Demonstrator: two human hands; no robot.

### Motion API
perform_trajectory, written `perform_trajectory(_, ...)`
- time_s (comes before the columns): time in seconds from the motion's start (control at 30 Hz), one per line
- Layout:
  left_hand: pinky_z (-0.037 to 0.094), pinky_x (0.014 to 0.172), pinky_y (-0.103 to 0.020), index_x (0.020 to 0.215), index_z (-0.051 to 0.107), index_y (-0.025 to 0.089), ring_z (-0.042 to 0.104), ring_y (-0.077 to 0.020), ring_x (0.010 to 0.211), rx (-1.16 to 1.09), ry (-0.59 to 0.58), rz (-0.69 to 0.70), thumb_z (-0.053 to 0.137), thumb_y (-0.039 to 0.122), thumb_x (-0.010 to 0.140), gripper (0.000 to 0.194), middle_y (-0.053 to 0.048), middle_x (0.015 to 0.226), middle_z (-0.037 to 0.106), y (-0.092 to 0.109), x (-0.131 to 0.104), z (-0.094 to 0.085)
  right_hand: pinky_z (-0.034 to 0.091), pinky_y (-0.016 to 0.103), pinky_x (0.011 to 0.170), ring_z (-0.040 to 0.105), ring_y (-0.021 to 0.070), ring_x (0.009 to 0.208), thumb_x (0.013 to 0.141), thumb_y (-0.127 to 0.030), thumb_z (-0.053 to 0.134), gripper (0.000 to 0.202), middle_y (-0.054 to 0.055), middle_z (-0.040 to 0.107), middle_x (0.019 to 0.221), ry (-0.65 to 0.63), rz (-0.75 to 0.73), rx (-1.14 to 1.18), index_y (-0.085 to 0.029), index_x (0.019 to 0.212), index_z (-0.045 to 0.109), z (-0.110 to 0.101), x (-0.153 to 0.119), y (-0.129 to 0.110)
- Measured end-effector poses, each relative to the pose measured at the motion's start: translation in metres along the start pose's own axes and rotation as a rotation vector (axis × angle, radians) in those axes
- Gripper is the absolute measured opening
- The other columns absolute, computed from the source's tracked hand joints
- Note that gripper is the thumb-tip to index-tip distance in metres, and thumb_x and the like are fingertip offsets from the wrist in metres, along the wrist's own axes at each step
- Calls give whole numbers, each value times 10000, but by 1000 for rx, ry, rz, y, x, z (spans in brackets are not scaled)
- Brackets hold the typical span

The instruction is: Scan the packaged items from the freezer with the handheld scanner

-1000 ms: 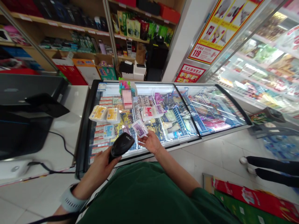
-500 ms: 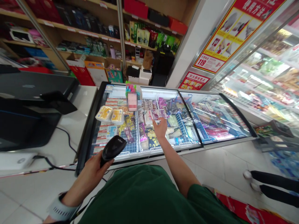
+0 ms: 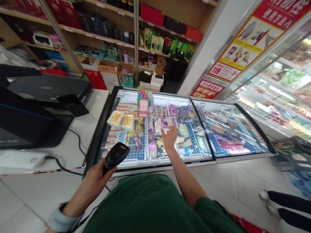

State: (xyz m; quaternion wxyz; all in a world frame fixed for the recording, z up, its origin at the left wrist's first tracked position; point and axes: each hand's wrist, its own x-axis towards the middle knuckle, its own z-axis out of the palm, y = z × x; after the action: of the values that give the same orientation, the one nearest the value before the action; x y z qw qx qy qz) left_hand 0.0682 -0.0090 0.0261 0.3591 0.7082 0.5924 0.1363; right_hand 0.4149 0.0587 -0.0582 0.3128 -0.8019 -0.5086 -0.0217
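My left hand [image 3: 98, 173] is wrapped round the handle of a black barcode scanner [image 3: 116, 156], whose head points up and right over the freezer's front edge. My right hand [image 3: 170, 137] reaches over the glass top of a chest freezer [image 3: 178, 158]. Its fingers are closed at the near edge of a white pack with purple labels [image 3: 164, 123]; the fingertips are partly hidden. Two white tubs with yellow labels [image 3: 117, 118] lie side by side on the glass to the left. Behind them stands a bunch of bright coloured items [image 3: 142, 93], partly blurred out.
A counter [image 3: 97, 106] with a black till [image 3: 31, 113] and cables adjoins the freezer on the left. Shelves with boxes and cartons [image 3: 109, 76] stand behind. At right are a pillar with red signs [image 3: 206, 89], a lit display case [image 3: 286, 71] and a person's legs [image 3: 288, 205].
The view has swung slightly left, shifting the scene rightward. My right hand and the purple-labelled pack have come slightly nearer to me. The scanner stays in my left hand.
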Motion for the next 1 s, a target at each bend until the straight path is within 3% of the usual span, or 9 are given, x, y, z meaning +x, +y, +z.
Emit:
perform_trajectory(0.1, 548, 724, -368, 1053, 591, 159, 705, -298, 846, -10, 34, -2, 474, 607, 827, 515, -119, 904, 737, -9, -5, -5, 383, 418, 936, 488, 267, 1058, 899, -397, 545, 252, 114, 544, 1049, 6, -64, 31, -174, 1016, 540, 1, -19, -6)
perform_trajectory(0.23, 550, 685, -351, 1041, 590, 175, 713, -292, 812, -38, 93, -39, 492, 606, 813, 497, -100, 873, 747, -25, -13, -14, 428, 400, 885, 527, 249, 978, 890, -347, 548, 179, 95, 565, 986, -65, -98, 86, -183, 961, 553, 20, -48, -21)
perform_trajectory(0.43, 549, 673, -334, 1000, 595, 191, 717, -284, 800, -59, 156, -125, 513, 610, 785, 478, -86, 835, 752, -49, -29, -28, 479, 346, 765, 612, 230, 855, 889, -387, 547, 238, 79, 629, 926, -511, -13, 96, -178, 998, 577, 63, -83, -69)
perform_trajectory(0.57, 543, 690, -326, 1009, 594, 185, 714, -285, 841, -71, 179, -171, 512, 620, 779, 499, -97, 878, 755, -62, -40, -36, 495, 397, 804, 629, 295, 967, 823, -536, 606, 511, 161, 637, 1082, -702, 21, 65, -133, 1135, 558, 91, -98, -111)
perform_trajectory(0.77, 541, 723, -319, 1072, 585, 185, 708, -277, 890, -78, 209, -194, 496, 610, 804, 510, -88, 927, 753, -77, -55, -44, 457, 469, 942, 537, 380, 1188, 694, -664, 674, 934, 284, 520, 1287, -691, 163, 51, -29, 1329, 418, 126, -110, -167)
perform_trajectory(1.0, 538, 719, -310, 1073, 583, 179, 708, -271, 872, -78, 205, -232, 486, 618, 803, 524, -91, 931, 749, -86, -62, -48, 474, 469, 930, 554, 398, 1162, 662, -641, 718, 979, 308, 504, 1288, -634, 235, -13, 1, 1328, 399, 143, -115, -196)
